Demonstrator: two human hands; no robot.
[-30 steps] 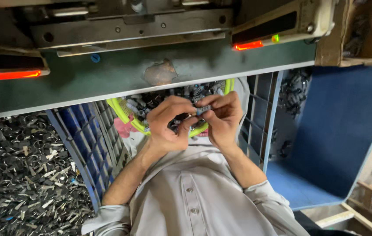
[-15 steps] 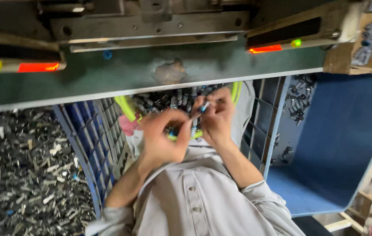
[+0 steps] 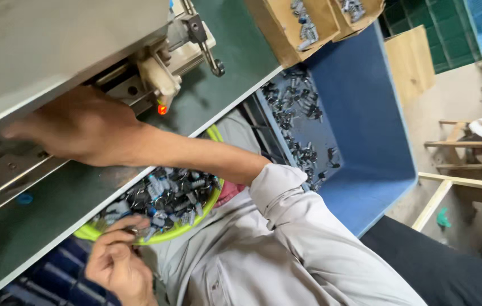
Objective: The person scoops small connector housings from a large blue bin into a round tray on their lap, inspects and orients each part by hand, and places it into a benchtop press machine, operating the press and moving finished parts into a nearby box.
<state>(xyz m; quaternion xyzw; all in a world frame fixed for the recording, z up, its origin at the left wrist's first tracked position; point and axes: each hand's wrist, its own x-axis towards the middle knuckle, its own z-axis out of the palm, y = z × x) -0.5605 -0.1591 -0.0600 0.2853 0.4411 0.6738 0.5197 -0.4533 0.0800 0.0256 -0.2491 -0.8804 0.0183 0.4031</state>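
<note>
Since half a second ago: the hands have parted. Both were together over the bowl; the right one is now out at the machine, and the view has swung and tilted.

- Nearest: left hand [image 3: 117, 266] low at the bowl's near edge, fingers curled, tips pinched on one of the metal parts [image 3: 167, 192] there.
- Lime-green bowl [image 3: 167, 238] sits in my lap, half under the tabletop's edge, heaped with those parts.
- Handling, my judgement: each part is small, rigid and light, and probably slick bare metal with some blue pieces mixed in. They are not fragile, but they are easy to fumble and tangle in the heap. Best taken singly, with thumb and forefinger across the body, from the loose top layer near the rim.
- Right hand [image 3: 77, 127] lies palm down on the green tabletop [image 3: 3, 249], reaching under the grey machine [image 3: 54, 39]. Its fingertips are hidden, so I cannot tell whether it holds anything. A red light [image 3: 162, 109] glows just beside the wrist.
- Farther: a blue bin [image 3: 365, 113] with more parts scattered along its side.
- Farthest: cardboard boxes [image 3: 292, 34] holding a few pieces.
</note>
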